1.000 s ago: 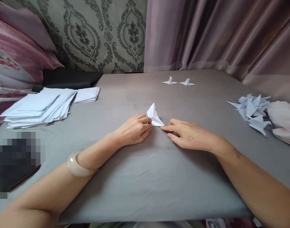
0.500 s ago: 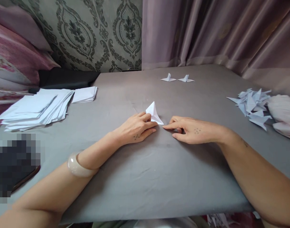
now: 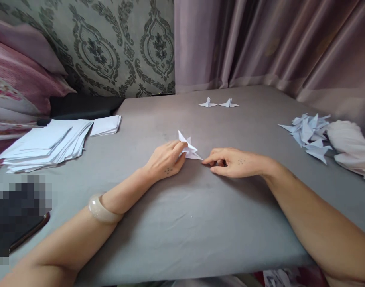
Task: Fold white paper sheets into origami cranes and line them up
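Observation:
A small folded white paper figure (image 3: 190, 152) with pointed tips rests on the grey cloth in the middle. My left hand (image 3: 166, 160), a pale bangle on its wrist, closes its thumb and fingers on the figure's left side and hides part of it. At the figure's right tip is the index fingertip of my right hand (image 3: 230, 161). That hand's thumb stands apart from the index finger and its other fingers curl under, with no paper between them that I can see.
Stacked white paper sheets (image 3: 47, 139) lie at left, beside a smaller paper stack (image 3: 106, 125). Two folded paper birds (image 3: 208, 103) stand at the back. A heap of folded paper pieces (image 3: 309, 129) lies right, next to pale fabric (image 3: 350, 141). A dark, blurred-out object (image 3: 23, 219) is near left.
The paper figure has turned under my left hand, and a flap now points up to the left. My right index finger has come up to its right tip. The view has shifted slightly.

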{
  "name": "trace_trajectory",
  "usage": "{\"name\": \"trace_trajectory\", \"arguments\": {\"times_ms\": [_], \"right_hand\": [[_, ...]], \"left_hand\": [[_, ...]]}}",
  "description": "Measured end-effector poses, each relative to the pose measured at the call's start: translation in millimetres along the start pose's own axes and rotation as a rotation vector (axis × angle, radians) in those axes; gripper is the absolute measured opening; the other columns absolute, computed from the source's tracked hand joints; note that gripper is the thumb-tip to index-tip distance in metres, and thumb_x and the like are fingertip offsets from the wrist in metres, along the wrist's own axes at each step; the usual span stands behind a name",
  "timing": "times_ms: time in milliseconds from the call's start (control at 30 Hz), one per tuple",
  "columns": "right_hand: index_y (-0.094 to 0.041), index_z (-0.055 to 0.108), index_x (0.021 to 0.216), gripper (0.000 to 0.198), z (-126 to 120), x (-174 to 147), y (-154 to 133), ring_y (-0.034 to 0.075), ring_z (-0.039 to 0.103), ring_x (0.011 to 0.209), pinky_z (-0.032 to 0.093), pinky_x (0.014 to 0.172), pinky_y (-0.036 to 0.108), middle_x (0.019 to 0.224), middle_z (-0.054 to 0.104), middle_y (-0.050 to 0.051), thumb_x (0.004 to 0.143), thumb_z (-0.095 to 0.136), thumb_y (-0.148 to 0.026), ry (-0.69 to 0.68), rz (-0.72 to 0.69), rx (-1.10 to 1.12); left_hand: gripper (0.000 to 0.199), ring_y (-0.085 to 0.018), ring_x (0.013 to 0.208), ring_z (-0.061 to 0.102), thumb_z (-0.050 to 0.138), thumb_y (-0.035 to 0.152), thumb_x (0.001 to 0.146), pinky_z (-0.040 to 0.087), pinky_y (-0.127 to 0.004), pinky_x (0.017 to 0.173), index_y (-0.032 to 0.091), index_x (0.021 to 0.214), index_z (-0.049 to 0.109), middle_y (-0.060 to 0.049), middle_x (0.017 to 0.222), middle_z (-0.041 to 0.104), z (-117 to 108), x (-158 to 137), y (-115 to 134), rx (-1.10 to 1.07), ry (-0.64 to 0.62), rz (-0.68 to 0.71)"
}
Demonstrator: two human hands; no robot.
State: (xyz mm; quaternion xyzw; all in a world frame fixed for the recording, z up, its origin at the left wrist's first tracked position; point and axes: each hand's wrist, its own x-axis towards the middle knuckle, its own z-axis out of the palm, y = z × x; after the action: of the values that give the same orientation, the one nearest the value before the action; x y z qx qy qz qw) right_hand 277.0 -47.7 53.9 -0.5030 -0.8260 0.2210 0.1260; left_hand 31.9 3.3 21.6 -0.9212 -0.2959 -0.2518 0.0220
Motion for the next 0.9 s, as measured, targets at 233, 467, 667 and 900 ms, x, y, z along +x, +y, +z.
{"name": "trace_trajectory", "arguments": {"times_ms": [233, 467, 667, 900], "right_hand": [[-0.02, 0.067, 0.082, 0.017, 7.9, 11.1, -0.8, 0.011, 0.053, 0.06, 0.039, 0.056, 0.023, 0.07, 0.063, -0.001, 0.081, 0.052, -0.027, -0.007, 0.126, 0.236], [-0.025, 0.066, 0.1, 0.026, 35.9, 16.5, -0.5, 0.014, 0.059, 0.076, 0.043, 0.068, 0.027, 0.097, 0.066, 0.002, 0.081, 0.05, -0.018, 0.261, 0.082, 0.083], [-0.022, 0.064, 0.105, 0.038, 42.6, 22.4, 4.9, 0.013, 0.06, 0.077, 0.047, 0.069, 0.026, 0.101, 0.065, 0.004, 0.073, 0.049, -0.009, 0.4, 0.005, 0.225], [-0.02, 0.06, 0.097, 0.026, 35.8, 28.2, 0.2, 0.018, 0.065, 0.09, 0.051, 0.077, 0.033, 0.096, 0.07, 0.006, 0.072, 0.055, -0.014, 0.682, 0.035, 0.581]], "left_hand": [[0.031, -0.02, 0.086, 0.056, 0.049, 0.01, 0.075, 0.049, -0.032, 0.074, 0.014, 0.105, 0.053, -0.012, 0.107, 0.058, -3.8, 0.8, -6.0, -0.016, 0.121, -0.064], [0.03, -0.025, 0.102, 0.054, 0.051, 0.016, 0.084, 0.044, -0.04, 0.087, 0.017, 0.112, 0.06, -0.011, 0.111, 0.063, -0.7, -4.4, -17.5, -0.011, 0.008, 0.072], [0.016, -0.024, 0.097, 0.056, 0.057, 0.029, 0.087, 0.04, -0.04, 0.088, 0.019, 0.086, 0.07, -0.007, 0.095, 0.07, -1.0, 1.0, -16.6, -0.264, 0.154, -0.178], [0.027, -0.014, 0.07, 0.056, 0.075, 0.042, 0.068, 0.04, -0.026, 0.067, 0.016, 0.075, 0.072, -0.004, 0.073, 0.065, -10.4, 5.3, -0.4, -1.234, 0.278, -0.971]]}}
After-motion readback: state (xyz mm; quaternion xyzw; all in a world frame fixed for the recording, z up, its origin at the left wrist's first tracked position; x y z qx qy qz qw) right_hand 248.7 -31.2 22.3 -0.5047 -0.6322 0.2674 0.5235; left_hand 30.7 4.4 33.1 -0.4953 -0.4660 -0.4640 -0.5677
